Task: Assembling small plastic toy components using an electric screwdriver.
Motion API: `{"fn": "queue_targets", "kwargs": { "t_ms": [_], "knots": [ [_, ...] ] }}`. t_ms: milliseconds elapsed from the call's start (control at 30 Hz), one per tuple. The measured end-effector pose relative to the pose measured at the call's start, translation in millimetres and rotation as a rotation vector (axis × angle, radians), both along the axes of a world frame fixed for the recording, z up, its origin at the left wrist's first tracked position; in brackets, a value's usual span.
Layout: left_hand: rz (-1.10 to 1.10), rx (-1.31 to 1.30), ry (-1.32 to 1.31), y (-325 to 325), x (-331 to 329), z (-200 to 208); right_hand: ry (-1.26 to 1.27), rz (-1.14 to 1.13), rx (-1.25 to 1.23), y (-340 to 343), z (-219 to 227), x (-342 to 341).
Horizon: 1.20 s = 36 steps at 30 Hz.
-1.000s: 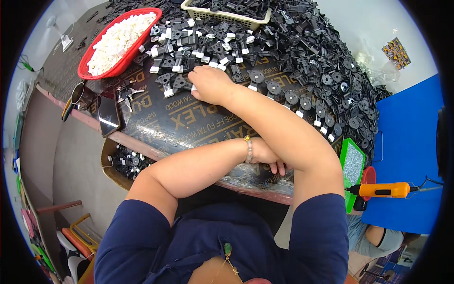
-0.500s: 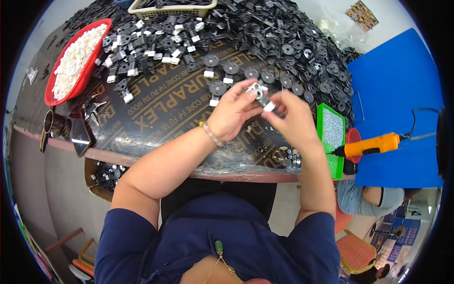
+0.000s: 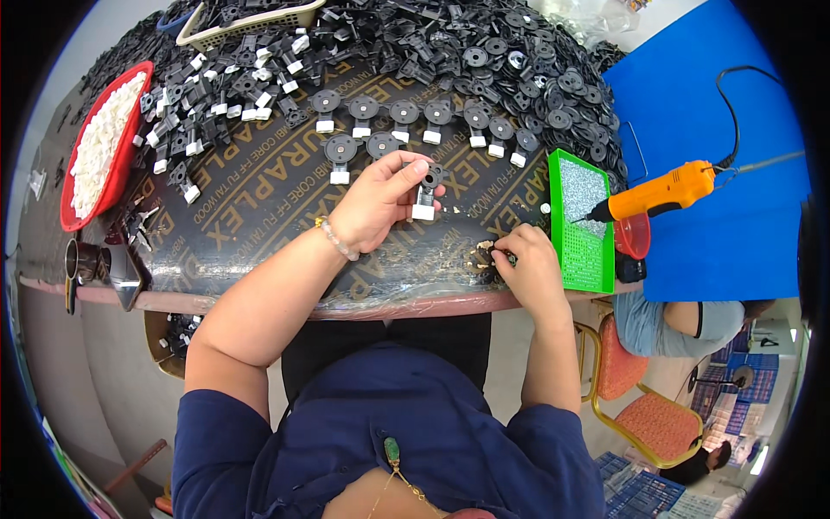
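Observation:
My left hand (image 3: 380, 199) grips a black plastic bracket (image 3: 424, 192) with a white block at its lower end, held over the middle of the table. Low on the right, close to the table's front edge, my right hand (image 3: 534, 266) has its fingertips pinched down among small dark and shiny pieces (image 3: 510, 258); whatever lies between them is too small to make out. Beyond my left hand, several black discs (image 3: 404, 112) lie in two rows, each on a bracket with a white end. A small white piece (image 3: 545, 208) rests beside the green tray (image 3: 557, 195).
The green tray holds small silvery pieces. An orange electric screwdriver (image 3: 661, 192) points over it, with a red cup (image 3: 634, 235) beneath. White parts fill a red basket (image 3: 143, 95) at left. Black parts (image 3: 553, 86) heap along the back, near a beige basket (image 3: 251, 26). Another person (image 3: 657, 324) sits at right.
My hands have parted. The right one left the bracket and came down to the small pieces near the edge; the left keeps the bracket, now with its white end downward. The view has shifted.

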State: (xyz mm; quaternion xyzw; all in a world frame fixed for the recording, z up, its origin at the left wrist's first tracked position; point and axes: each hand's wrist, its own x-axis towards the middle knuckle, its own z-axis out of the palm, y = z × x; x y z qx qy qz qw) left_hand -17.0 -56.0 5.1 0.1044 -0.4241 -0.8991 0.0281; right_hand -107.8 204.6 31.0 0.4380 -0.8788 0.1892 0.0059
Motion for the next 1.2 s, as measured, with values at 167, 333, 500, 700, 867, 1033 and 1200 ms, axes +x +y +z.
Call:
{"fn": "queue_targets", "kwargs": {
  "t_ms": [167,333,500,700,867,1033,1200],
  "knots": [
    [-0.034,0.017,-0.003,-2,0,-1,0.099,0.016,-0.197,-4,-3,-4],
    [-0.05,0.087,-0.049,-1,0,4,0.018,-0.003,-0.208,-1,-13,-15],
    [-0.105,0.074,-0.049,-2,1,2,0.004,0.005,-0.204,3,-15,-20],
    [-0.142,-0.008,-0.055,2,2,4,-0.164,-0.044,-0.304,-4,-5,-21],
    [-0.185,-0.021,-0.032,3,2,3,-0.365,0.009,-0.489,-39,16,-13],
    [-0.199,0.005,-0.044,3,3,2,-0.401,0.092,-0.438,-78,17,-12],
    [-0.186,0.038,-0.043,2,3,4,-0.259,0.2,-0.323,-94,21,-24]
  ]
}}
